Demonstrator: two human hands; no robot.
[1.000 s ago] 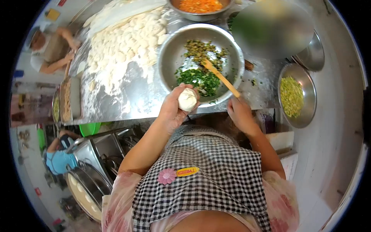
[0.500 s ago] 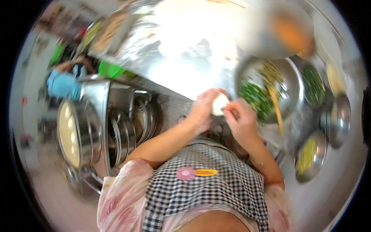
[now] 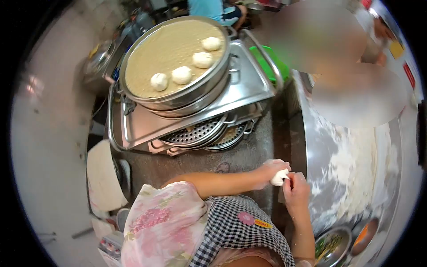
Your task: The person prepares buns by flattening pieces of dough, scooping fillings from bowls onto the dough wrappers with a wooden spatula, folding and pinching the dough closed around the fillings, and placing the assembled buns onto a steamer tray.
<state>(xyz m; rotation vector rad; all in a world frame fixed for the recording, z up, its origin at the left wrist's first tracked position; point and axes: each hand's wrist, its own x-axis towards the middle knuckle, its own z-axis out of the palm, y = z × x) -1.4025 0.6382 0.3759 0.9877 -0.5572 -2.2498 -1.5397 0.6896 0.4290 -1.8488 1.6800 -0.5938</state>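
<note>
A small white dough bun (image 3: 279, 178) rests in my left hand (image 3: 266, 172), whose fingers are curled around it. My right hand (image 3: 297, 190) pinches the gathered dough at the bun's edge. Both hands are close together in front of the checked apron (image 3: 238, 222), beside the edge of the floured metal table. Ahead and to the left, several white buns (image 3: 181, 75) sit along the near right side of a round steamer (image 3: 191, 99) lined with a beige cloth.
The steamer stands on a metal cart (image 3: 249, 84), with perforated steamer trays (image 3: 195, 133) below. Flour covers the metal table (image 3: 318, 151) on the right. A bowl of greens (image 3: 333, 244) is at lower right. A person in blue (image 3: 205, 10) is at the back, by a green tub (image 3: 267, 64).
My view has turned left toward the steamer cart, so the table and bowls now lie to the right. Both hands still hold the bun.
</note>
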